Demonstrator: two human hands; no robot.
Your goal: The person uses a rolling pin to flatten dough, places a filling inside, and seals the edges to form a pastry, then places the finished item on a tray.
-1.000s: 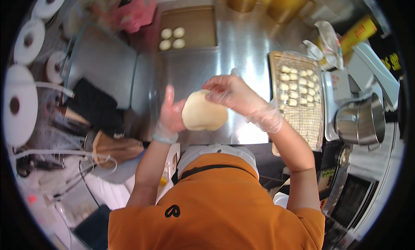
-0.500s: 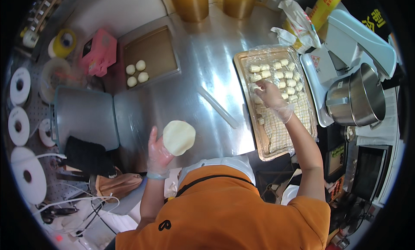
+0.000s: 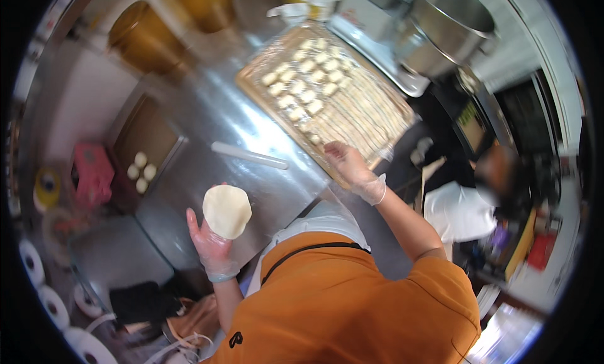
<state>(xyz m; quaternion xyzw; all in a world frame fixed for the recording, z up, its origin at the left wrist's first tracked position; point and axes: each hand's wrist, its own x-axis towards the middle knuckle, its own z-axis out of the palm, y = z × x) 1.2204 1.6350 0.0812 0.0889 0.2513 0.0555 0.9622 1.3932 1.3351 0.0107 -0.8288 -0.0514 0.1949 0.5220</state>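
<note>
A flat round of pale dough (image 3: 226, 212) rests on the fingers of my left hand (image 3: 214, 247), which wears a clear glove and holds it above the steel table. My right hand (image 3: 353, 169), also gloved, is over the near edge of a tan tray (image 3: 255, 81). Its fingers are curled and slightly blurred, so whatever may be in them is hidden. Just beyond the fingertips lies a single small dough piece (image 3: 314, 138). Rows of small white dough pieces (image 3: 307, 66) cover the tray's far part under clear plastic film, on a patterned cloth (image 3: 358, 115).
A white rolling pin (image 3: 250, 156) lies on the steel table (image 3: 207, 175). Several dough balls (image 3: 141, 171) sit in a brown pan (image 3: 145, 131) near a pink box (image 3: 92, 175). A metal pot (image 3: 450, 30) stands beyond the tray. Someone in white (image 3: 459, 213) is at the right.
The view has turned, so the table and trays appear rotated. My right hand has moved from among the dough pieces to the tray's near edge. My left hand still holds the dough round.
</note>
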